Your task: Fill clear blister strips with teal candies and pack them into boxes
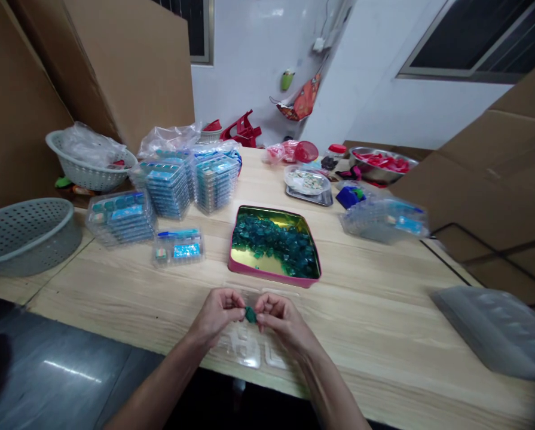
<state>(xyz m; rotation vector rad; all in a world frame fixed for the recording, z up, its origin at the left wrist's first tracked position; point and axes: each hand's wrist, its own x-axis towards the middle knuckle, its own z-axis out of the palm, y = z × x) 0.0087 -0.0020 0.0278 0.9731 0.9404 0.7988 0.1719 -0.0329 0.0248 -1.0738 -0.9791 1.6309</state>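
Observation:
Between my two hands is a small dark green piece (250, 315), its exact kind too small to make out. My left hand (220, 313) pinches it from the left with thumb and fingers. From the right, the fingertips of my right hand (280, 316) are closed on its other side. Beneath both hands lies a clear plastic blister tray (244, 352) with moulded hollows, partly covered by them. Just beyond stands a pink-rimmed tin (274, 275) with a gold inside, holding a heap of dark green translucent pieces (267, 236).
Filled clear packs (166, 185) are stacked at the left, with a single pack (180, 248) in front. Grey baskets (29, 233) stand at the left edge. To the right are a plate (306, 181), a metal bowl (384, 164), more packs (384, 218) and empty trays (495, 331).

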